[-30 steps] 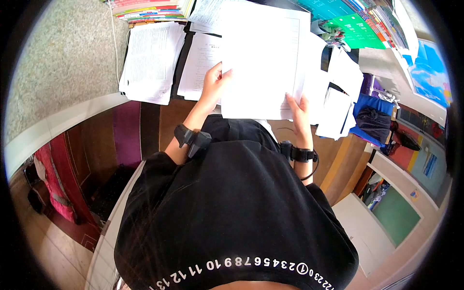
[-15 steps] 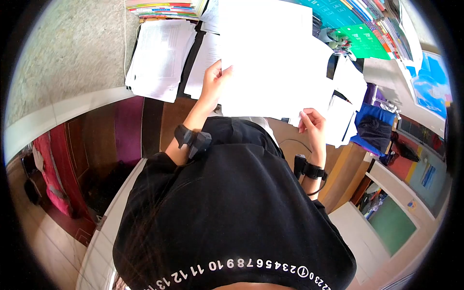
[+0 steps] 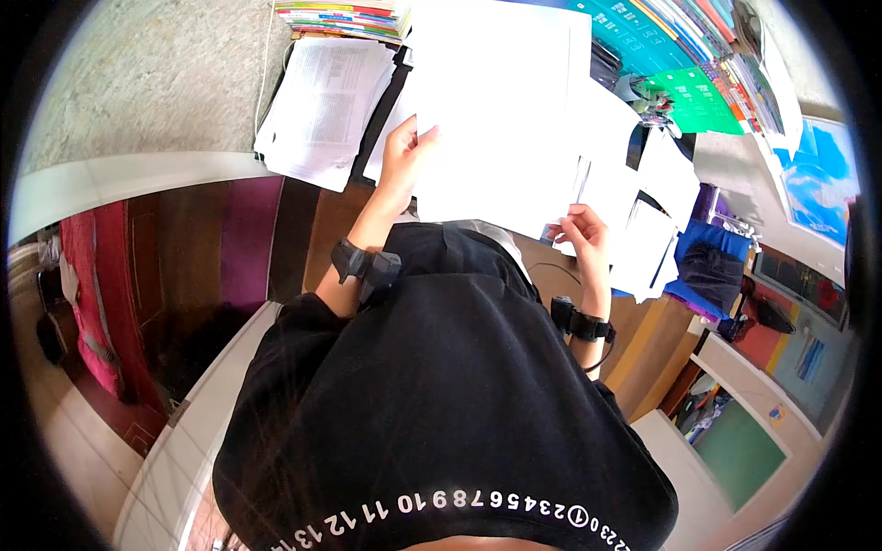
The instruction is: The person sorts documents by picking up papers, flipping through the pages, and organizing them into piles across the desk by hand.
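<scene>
A large white sheet of paper (image 3: 496,119) is spread before me, so bright that no print shows on it. My left hand (image 3: 404,165) grips its left edge, with the thumb on top and the other fingers mostly hidden. At the sheet's lower right corner is my right hand (image 3: 585,237), its fingers curled and the fingertips closed at the corner. Other white papers (image 3: 611,138) lie to the right, partly covered by the sheet. Both wrists wear black straps with small devices.
A printed stack of papers (image 3: 326,110) lies at left, below piled books (image 3: 344,18). At right are more loose papers (image 3: 648,243), a green book (image 3: 694,99), a teal panel (image 3: 634,37), a row of books (image 3: 753,83) and a blue bag (image 3: 707,248) with dark cloth.
My right hand has shifted slightly left, in to the sheet's lower right corner. The left hand keeps its hold. The view has turned a little, so the surroundings sit differently.
</scene>
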The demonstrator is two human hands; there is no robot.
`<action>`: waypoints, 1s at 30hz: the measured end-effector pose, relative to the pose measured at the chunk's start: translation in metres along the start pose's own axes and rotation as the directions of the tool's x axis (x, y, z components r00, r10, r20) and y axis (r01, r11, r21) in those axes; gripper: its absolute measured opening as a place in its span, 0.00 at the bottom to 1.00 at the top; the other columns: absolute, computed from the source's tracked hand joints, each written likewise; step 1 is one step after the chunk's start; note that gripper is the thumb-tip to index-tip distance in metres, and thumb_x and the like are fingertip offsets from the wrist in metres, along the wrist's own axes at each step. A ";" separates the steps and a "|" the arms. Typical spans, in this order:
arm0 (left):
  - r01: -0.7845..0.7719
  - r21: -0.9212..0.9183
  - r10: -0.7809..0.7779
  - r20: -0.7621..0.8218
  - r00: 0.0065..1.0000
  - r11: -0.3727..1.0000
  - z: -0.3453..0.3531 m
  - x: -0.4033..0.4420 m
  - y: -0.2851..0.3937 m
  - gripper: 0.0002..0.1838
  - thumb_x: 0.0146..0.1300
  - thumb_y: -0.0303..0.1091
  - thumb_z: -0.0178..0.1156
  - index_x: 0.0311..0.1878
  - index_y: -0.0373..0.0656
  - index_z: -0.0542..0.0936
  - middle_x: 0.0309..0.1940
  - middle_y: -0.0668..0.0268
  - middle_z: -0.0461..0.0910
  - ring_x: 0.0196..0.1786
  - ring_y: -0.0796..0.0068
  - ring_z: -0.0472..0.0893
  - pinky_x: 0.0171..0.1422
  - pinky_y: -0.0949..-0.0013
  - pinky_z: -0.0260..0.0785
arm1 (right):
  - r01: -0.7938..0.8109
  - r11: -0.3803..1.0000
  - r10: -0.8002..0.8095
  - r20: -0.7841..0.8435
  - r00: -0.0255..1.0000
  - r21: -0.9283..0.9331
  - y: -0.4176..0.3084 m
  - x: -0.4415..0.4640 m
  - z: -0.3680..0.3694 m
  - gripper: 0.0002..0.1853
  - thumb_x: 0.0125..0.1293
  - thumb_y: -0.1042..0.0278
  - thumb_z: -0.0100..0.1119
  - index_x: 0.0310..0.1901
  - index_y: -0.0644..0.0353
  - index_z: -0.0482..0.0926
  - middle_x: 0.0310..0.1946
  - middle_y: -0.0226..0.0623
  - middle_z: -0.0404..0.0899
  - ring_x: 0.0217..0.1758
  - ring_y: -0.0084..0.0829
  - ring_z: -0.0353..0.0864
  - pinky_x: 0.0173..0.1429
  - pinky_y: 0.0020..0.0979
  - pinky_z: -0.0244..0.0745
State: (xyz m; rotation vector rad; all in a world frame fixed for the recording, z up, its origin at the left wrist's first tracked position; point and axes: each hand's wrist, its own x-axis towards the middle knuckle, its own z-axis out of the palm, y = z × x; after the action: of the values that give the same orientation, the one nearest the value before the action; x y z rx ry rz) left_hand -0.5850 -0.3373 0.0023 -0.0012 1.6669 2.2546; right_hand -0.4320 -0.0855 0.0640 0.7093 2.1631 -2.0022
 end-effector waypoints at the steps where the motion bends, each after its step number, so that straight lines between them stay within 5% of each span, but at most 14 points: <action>1: 0.011 -0.007 -0.011 0.008 1.000 1.000 -0.001 -0.002 0.001 0.07 0.66 0.32 0.55 0.40 0.38 0.75 0.27 0.77 0.71 0.27 0.91 0.66 0.29 0.82 0.58 | 0.017 1.000 -0.017 -0.002 1.000 -0.007 0.000 -0.001 0.000 0.05 0.65 0.74 0.52 0.41 0.63 0.73 0.29 0.34 0.80 0.31 0.24 0.81 0.35 0.22 0.73; 5: 0.048 -0.011 -0.047 0.046 0.998 0.999 0.004 -0.010 0.006 0.16 0.66 0.31 0.54 0.53 0.33 0.74 0.42 0.63 0.79 0.42 0.80 0.78 0.46 0.77 0.70 | 0.053 0.998 -0.054 -0.007 0.999 -0.026 0.004 -0.005 -0.009 0.05 0.65 0.75 0.52 0.41 0.63 0.73 0.29 0.34 0.80 0.32 0.24 0.81 0.35 0.23 0.73; 16: -0.009 -0.044 0.010 0.013 1.000 0.999 0.063 -0.036 0.006 0.13 0.66 0.33 0.55 0.49 0.36 0.76 0.37 0.71 0.78 0.37 0.87 0.75 0.40 0.80 0.68 | 0.035 0.996 -0.033 -0.018 0.999 0.083 0.007 -0.024 -0.045 0.05 0.66 0.69 0.55 0.38 0.60 0.73 0.26 0.38 0.82 0.31 0.23 0.81 0.37 0.23 0.73; 30: -0.071 -0.035 0.072 0.020 0.997 0.997 0.236 -0.108 -0.037 0.15 0.66 0.31 0.54 0.53 0.34 0.73 0.44 0.63 0.79 0.44 0.79 0.78 0.48 0.76 0.70 | 0.180 0.971 -0.153 -0.166 0.974 0.160 0.055 -0.094 -0.222 0.05 0.66 0.69 0.55 0.36 0.61 0.75 0.25 0.35 0.81 0.30 0.22 0.80 0.38 0.23 0.72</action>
State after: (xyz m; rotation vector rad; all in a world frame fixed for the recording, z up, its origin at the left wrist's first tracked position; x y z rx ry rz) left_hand -0.4267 -0.1371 0.0634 0.0753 1.6420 2.3269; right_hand -0.2755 0.1058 0.0779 0.7474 2.2173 -2.3176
